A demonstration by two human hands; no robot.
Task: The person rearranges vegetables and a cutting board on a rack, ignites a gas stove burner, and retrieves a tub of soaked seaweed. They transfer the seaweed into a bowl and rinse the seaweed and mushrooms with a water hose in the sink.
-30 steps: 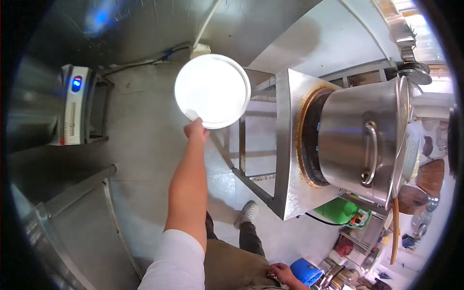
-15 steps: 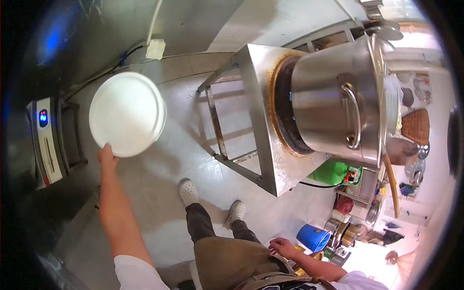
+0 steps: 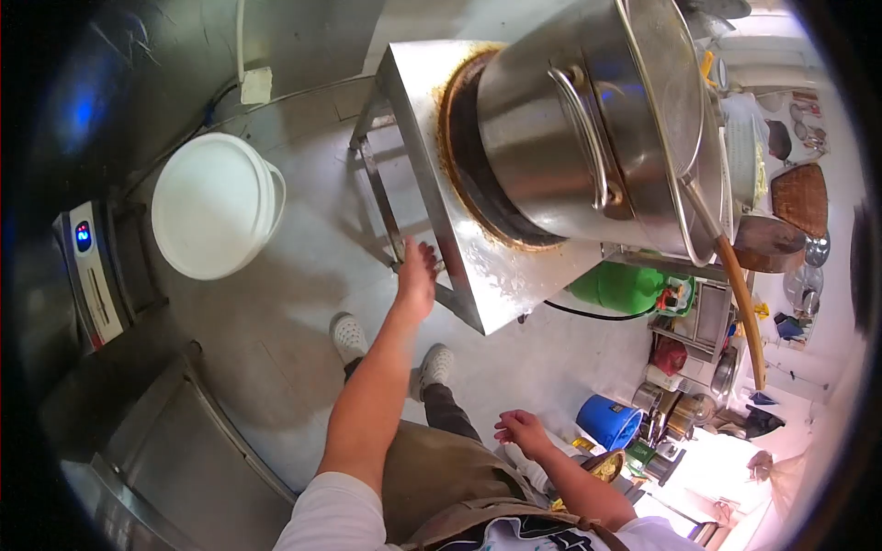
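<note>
My left hand [image 3: 416, 278] is stretched forward with its fingers extended, in front of the edge of a steel stove stand [image 3: 418, 138]; it holds nothing. On the floor to the left is a white lidded bucket [image 3: 209, 207] with its handle at the side, apart from my hand. A large steel stockpot [image 3: 551, 138] sits on the stand's round burner [image 3: 469, 165]. Across its top lie a wire-rimmed strainer [image 3: 666, 92] and its wooden handle [image 3: 742, 303]. My right hand [image 3: 522, 432] hangs by my apron, its fingers loosely bent and apart, with nothing visible in it.
A green gas cylinder [image 3: 616, 286] stands behind the stand with a black hose. A blue bucket [image 3: 608, 421] is on the floor at the right, near several pots. At the left is a device with a lit blue display [image 3: 84, 236]. A steel panel [image 3: 197, 432] lies at lower left.
My left hand has let go of the white bucket and swung right toward the stove stand. The view has shifted, bringing the stockpot's top and the strainer into sight.
</note>
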